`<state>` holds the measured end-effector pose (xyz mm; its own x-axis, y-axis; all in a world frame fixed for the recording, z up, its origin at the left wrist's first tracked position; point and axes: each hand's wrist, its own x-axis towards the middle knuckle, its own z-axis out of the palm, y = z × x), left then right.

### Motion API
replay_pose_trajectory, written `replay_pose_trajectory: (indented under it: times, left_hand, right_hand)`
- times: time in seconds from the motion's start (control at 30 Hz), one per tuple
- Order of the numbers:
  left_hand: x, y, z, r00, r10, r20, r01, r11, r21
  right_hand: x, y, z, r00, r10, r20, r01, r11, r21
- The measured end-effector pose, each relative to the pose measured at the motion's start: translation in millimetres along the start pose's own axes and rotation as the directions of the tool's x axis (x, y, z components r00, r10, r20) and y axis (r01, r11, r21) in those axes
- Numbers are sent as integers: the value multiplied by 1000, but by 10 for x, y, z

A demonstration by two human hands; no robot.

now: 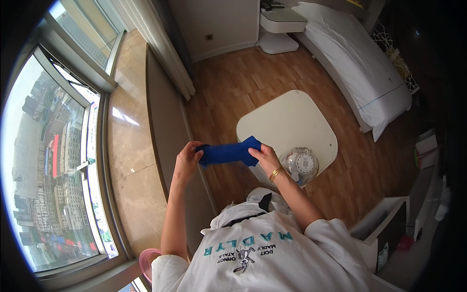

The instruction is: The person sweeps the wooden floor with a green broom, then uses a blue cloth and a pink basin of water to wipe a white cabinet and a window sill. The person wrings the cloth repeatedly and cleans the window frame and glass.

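Observation:
A blue cloth (228,154) is stretched out flat between my two hands, above the wooden floor and close to the near left side of a low white table (281,120). My left hand (189,157) pinches its left end between thumb and fingers. The other end, which is wider and bunched, is gripped by my right hand (264,157). Gold bangles (277,173) circle my right wrist. Just right of that wrist, a clear plastic container (301,164) with a round white label stands on the table's near corner; its contents are hard to make out.
To the left run a stone windowsill (133,182) and a window (54,164) with a tilted pane. A pink basin (146,261) is beside my left elbow. At the right is an open drawer (383,219). A bed (354,62) and a bedside table (282,20) stand farther back.

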<state>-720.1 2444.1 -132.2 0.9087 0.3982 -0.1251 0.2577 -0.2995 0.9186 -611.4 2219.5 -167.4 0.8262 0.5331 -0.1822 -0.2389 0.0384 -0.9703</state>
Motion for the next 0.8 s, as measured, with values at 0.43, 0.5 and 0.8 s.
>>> replay_pose_trajectory:
  times: [0.43,0.5,0.8]
  left_hand:
    - [-11,-38,82,993,33,-116,-63,960,-271]
    - [8,-45,96,990,70,-119,-102,950,-294]
    - [1,21,83,984,114,-138,-119,993,-22]
  right_hand:
    - [-50,-89,-98,972,-179,-153,167,982,-91]
    - [-35,-79,-113,951,-246,-187,221,964,-146]
    - [-48,-236,-165,839,-514,-181,400,806,-436]
